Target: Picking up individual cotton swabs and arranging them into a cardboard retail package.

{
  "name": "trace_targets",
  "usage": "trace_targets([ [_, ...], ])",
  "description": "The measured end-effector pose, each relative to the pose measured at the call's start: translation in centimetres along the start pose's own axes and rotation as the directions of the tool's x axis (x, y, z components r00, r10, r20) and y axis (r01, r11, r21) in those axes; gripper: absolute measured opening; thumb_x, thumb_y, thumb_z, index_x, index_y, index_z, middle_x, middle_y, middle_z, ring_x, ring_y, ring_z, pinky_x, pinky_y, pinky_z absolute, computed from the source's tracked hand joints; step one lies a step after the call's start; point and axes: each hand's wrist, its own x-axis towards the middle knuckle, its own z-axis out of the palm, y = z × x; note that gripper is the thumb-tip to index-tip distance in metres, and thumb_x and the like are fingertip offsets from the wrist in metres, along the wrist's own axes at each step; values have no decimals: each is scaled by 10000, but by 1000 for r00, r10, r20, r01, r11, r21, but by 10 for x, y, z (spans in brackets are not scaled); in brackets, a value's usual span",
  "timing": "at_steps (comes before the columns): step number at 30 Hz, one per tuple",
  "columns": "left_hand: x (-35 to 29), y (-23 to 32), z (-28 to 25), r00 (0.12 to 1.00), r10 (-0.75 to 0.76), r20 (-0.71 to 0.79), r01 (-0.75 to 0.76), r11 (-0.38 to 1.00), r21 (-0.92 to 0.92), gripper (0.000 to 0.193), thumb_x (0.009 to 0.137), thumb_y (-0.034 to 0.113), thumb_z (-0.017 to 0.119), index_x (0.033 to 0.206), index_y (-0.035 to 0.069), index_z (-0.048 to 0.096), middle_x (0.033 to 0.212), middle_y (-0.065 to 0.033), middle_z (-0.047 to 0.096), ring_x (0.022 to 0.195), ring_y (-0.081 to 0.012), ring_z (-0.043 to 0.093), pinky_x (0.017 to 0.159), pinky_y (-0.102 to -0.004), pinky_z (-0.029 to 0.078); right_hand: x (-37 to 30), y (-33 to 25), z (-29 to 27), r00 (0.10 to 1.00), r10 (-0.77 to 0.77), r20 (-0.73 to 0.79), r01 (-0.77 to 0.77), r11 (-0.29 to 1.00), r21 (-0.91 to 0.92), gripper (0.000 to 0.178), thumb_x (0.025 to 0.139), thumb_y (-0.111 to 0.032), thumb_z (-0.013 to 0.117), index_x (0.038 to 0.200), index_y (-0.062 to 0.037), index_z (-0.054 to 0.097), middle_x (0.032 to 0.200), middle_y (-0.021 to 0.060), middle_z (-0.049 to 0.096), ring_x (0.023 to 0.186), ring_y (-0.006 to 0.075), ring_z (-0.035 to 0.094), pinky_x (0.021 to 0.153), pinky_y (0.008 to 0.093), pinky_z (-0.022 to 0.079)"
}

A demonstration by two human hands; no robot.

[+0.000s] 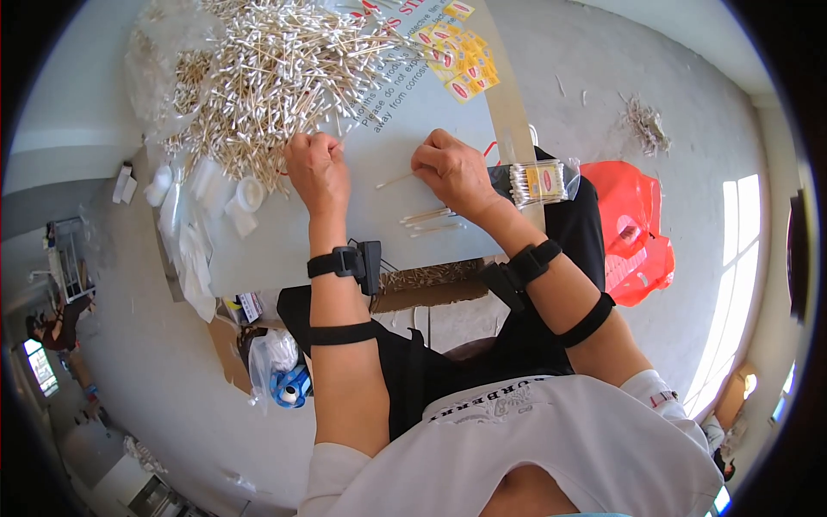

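My left hand [319, 172] is at the near edge of a large pile of cotton swabs [276, 82], its fingers pinched together. A pale swab end shows at those fingertips. To the right, my right hand [452, 172] is closed with a cotton swab [394, 180] sticking out leftward from its fingers. Just below it, several loose swabs [431, 221] lie side by side on the table [284, 250]. A clear pack of swabs with a yellow label [541, 182] rests at the table's right edge, beside my right wrist.
Yellow printed labels [461, 56] lie spread at the far right of the table. Clear plastic bags and a white roll [250, 195] sit at the left. A red plastic bag [629, 228] is right of my leg. A cardboard box [431, 295] with swabs stands below the near edge.
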Motion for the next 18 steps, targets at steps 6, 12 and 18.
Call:
trace_targets([
  [6,-21,34,-2,986,30,164,19,956,-292,143,721,34,741,793,66,622,808,-78,573,825,-308,552,753,-426,464,2,-1,-2,1000,4,22,-4,1000,7,58,774,-100,687,808,-93,641,871,63,590,799,277,623,673,379,499],
  [12,-20,24,1,985,-108,137,160,874,-460,170,760,28,705,908,30,622,885,-101,617,871,-320,579,762,-420,478,37,-6,8,985,169,-11,-167,979,120,169,773,-189,710,879,-83,633,877,104,615,826,320,636,703,425,508],
  [18,13,25,5,963,-233,135,258,940,-224,154,785,126,693,883,35,616,863,-136,632,808,-346,615,718,-455,486,82,-6,37,991,36,-130,-54,989,-135,109,813,-167,653,875,-78,644,847,102,614,805,313,630,701,414,502],
])
